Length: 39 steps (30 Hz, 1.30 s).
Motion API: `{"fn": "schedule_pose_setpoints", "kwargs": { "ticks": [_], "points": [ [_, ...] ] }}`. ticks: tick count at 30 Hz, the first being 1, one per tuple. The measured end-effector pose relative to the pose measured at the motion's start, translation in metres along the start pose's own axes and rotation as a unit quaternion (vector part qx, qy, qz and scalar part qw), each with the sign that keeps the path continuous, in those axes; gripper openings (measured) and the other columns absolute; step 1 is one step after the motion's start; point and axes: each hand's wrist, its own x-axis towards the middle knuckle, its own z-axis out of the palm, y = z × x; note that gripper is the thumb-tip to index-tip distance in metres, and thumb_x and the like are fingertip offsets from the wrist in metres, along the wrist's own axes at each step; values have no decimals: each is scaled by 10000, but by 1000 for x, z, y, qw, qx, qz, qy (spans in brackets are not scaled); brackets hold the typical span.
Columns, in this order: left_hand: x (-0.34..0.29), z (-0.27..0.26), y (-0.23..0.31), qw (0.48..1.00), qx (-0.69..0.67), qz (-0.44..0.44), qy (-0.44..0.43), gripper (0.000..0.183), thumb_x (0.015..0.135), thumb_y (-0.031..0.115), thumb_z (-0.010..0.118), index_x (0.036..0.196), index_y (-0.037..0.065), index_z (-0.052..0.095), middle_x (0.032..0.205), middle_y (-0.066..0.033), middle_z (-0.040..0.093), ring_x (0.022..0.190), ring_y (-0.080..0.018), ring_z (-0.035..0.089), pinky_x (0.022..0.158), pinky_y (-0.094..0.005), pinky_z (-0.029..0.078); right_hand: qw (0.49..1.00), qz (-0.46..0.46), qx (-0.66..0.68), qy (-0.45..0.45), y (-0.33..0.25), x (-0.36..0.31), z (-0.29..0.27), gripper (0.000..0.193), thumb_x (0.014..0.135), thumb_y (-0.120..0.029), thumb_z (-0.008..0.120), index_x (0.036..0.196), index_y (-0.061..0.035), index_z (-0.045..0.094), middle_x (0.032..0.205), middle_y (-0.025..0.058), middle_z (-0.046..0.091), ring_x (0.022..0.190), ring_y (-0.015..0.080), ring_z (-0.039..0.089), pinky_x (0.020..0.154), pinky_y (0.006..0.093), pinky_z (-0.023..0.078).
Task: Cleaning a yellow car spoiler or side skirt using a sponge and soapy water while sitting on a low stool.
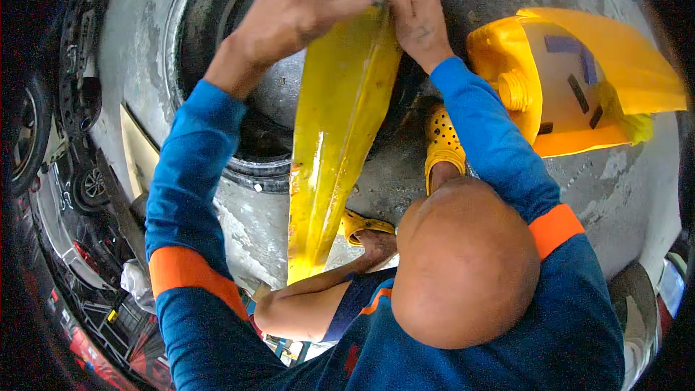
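Note:
A long, tapering yellow plastic panel (pixel 337 123) stands tilted in front of me, scuffed and shiny, with a lengthwise crease. My left hand (pixel 308 3) is closed at its upper end, thumb against the face near the top edge and fingers bent above it. From the other side my right hand (pixel 418 25) pinches the upper right corner. What lies between the fingertips at that edge is partly hidden. Behind the panel a black tyre (pixel 242 152) lies flat on the floor.
To the right lies a cut-open yellow jerrycan (pixel 539 112) with a screw neck and several dark strips (pixel 578 93) inside. My feet in yellow clogs (pixel 443 137) are close to the panel. A flat board (pixel 140 148) and parked vehicles (pixel 72 246) are at left on the concrete floor.

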Motion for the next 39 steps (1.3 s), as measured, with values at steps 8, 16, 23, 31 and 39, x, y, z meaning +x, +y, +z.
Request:
{"fn": "schedule_pose_setpoints", "kwargs": {
  "ticks": [8, 16, 23, 31, 39],
  "points": [
    [-52, 19, -3, 974, -156, -118, 118, 256, 885, 105, 605, 1130, 128, 678, 1129, -91, 596, 1020, -262, 560, 866, -407, 422, 995, -76, 18, 54, 1, -4, 11, 432, 1070, -315, 399, 1019, -69, 751, 1009, 201, 726, 893, 392, 696, 803, 437, 544],
    [-175, -88, 116, 785, -145, -572, 189, 164, 828, 11, 711, 973, 80, 676, 968, -93, 630, 908, -317, 626, 813, -375, 504, 987, -134, -86, -35, -35, 13, -8, 382, 990, -390, 591, 1017, -45, 753, 963, 161, 736, 882, 350, 715, 792, 387, 551],
    [-155, -113, 296, 549, -252, -757, 249, 128, 801, -17, 753, 839, 0, 632, 778, -76, 511, 692, -174, 538, 635, -288, 448, 911, -255, -302, -114, -58, 39, -18, 448, 928, -481, 669, 781, -60, 721, 783, 191, 701, 707, 385, 682, 632, 465, 524],
    [-79, -69, 252, 530, -301, -693, 385, 177, 834, 92, 772, 894, 15, 625, 806, -129, 573, 726, -282, 597, 677, -377, 491, 938, -25, -301, -170, -83, 52, -5, 695, 962, -693, 454, 1059, -79, 764, 1003, 281, 704, 989, 455, 667, 884, 483, 514],
    [-18, 28, 97, 695, -234, -595, 330, 154, 824, 72, 722, 966, 38, 672, 918, -168, 590, 868, -385, 602, 736, -455, 503, 939, 73, -210, -264, -44, 72, 1, 804, 976, -720, 334, 1223, -43, 692, 1196, 290, 666, 1198, 455, 600, 1024, 462, 446]
  ]
}}
